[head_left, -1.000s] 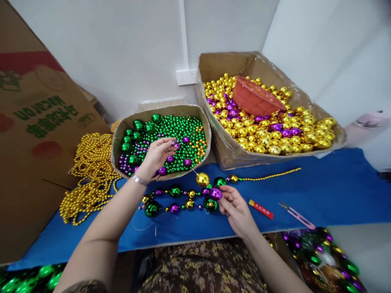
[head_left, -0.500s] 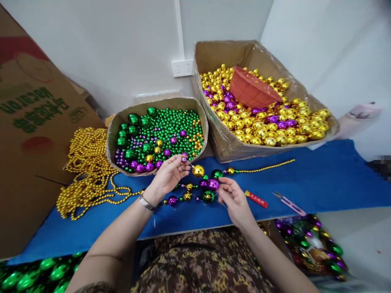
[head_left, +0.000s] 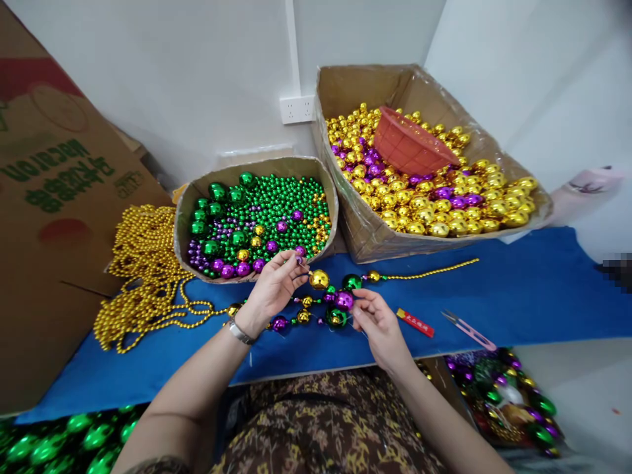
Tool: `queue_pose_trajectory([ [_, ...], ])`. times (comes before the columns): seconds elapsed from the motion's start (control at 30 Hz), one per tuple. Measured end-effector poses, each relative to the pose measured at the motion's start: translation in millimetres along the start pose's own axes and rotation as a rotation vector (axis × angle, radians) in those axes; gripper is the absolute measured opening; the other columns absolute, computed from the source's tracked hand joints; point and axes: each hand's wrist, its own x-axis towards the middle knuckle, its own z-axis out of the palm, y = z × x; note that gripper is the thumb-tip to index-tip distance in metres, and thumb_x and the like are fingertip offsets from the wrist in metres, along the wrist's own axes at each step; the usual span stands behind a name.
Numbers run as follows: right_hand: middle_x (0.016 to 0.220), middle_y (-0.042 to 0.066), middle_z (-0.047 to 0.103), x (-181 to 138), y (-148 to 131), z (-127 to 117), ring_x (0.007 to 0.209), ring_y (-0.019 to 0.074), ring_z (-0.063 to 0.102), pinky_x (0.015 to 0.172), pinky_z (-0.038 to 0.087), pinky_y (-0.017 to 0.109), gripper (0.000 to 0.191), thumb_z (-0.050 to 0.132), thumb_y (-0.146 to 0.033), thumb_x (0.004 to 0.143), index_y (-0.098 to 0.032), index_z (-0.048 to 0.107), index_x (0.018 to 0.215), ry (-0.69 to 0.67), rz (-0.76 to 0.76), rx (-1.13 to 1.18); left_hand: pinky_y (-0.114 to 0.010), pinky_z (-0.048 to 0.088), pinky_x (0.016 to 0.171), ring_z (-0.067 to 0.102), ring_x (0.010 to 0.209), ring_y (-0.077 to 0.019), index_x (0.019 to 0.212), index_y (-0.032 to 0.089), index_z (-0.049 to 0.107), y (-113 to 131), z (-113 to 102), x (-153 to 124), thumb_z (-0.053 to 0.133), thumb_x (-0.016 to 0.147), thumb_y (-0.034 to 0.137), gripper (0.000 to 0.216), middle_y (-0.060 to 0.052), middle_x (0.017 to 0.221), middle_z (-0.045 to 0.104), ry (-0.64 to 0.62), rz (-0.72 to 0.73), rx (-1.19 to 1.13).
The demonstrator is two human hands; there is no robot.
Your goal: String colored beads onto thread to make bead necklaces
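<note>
My left hand (head_left: 276, 286) is closed in a pinch on a small purple bead (head_left: 299, 261), just in front of the smaller box. Beside its fingers hangs a shiny gold ball (head_left: 319, 279). My right hand (head_left: 379, 324) is closed, its fingertips at a purple ball (head_left: 344, 301) within a cluster that includes a dark green ball (head_left: 337, 318). Thin clear line shows around the right fingers. Strung beads in gold, green and purple lie on the blue cloth (head_left: 523, 289) under and between both hands.
A cardboard box (head_left: 330, 224) of small beads stands behind my left hand. The larger box (head_left: 375, 247) holds gold and purple balls and a red basket (head_left: 412, 141). Gold bead strands (head_left: 143, 263) lie left. Pink-handled thread snips (head_left: 469, 329) and a red-yellow packet (head_left: 415, 322) lie right.
Both hands stay nearly in place. The purple bead in my left fingers has turned slightly, and the whole view has shifted a little.
</note>
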Motion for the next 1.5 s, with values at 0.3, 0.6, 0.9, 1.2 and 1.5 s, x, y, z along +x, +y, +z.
queue_pose_trajectory([
  [0.3,0.079,-0.002,0.057,0,2,-3,0.058,0.0093,0.052,0.056,0.047,0.024,0.033,0.067,-0.040,0.081,-0.023,0.059,0.108,0.015,-0.020,-0.038,-0.023,0.054,0.066,0.064,0.072,-0.0112,0.085,0.017,0.064,-3,-5,1,0.082,0.066,0.025,0.028,0.001,0.076,0.064,0.018,0.118,0.127],
  [0.6,0.084,0.001,0.061,-1,16,-18,0.068,0.0135,0.061,0.067,0.057,0.030,0.035,0.063,-0.044,0.083,-0.024,0.058,0.111,0.060,-0.079,-0.203,-0.019,0.048,0.060,0.059,0.065,-0.0090,0.089,0.016,0.067,-22,8,-11,0.081,0.068,0.028,0.027,0.000,0.075,0.065,-0.037,0.312,0.511],
  [0.9,0.091,0.004,0.069,-6,44,-53,0.071,0.0172,0.069,0.071,0.058,0.034,0.027,0.049,-0.031,0.089,-0.023,0.055,0.114,0.013,-0.002,-0.523,-0.027,0.052,0.072,0.065,0.082,-0.0156,0.085,0.018,0.074,-60,17,-13,0.068,0.082,0.029,0.013,-0.007,0.093,0.070,-0.255,0.443,0.785],
  [1.2,0.111,0.009,0.067,2,-7,-38,0.086,0.0209,0.066,0.082,0.055,0.039,0.034,0.047,-0.034,0.094,-0.025,0.056,0.125,-0.029,-0.354,-0.748,-0.029,0.049,0.072,0.063,0.076,-0.0168,0.083,0.020,0.074,-36,54,-14,0.065,0.083,0.024,0.010,-0.005,0.082,0.070,-0.327,0.517,0.869],
  [1.5,0.095,0.006,0.072,11,-7,-29,0.084,0.0227,0.069,0.079,0.054,0.038,0.023,0.047,-0.035,0.095,-0.025,0.066,0.100,-0.152,-0.443,-0.862,-0.027,0.049,0.069,0.061,0.077,-0.0154,0.087,0.017,0.069,-40,56,-16,0.059,0.089,0.029,0.016,-0.006,0.084,0.067,-0.296,0.531,0.810],
])
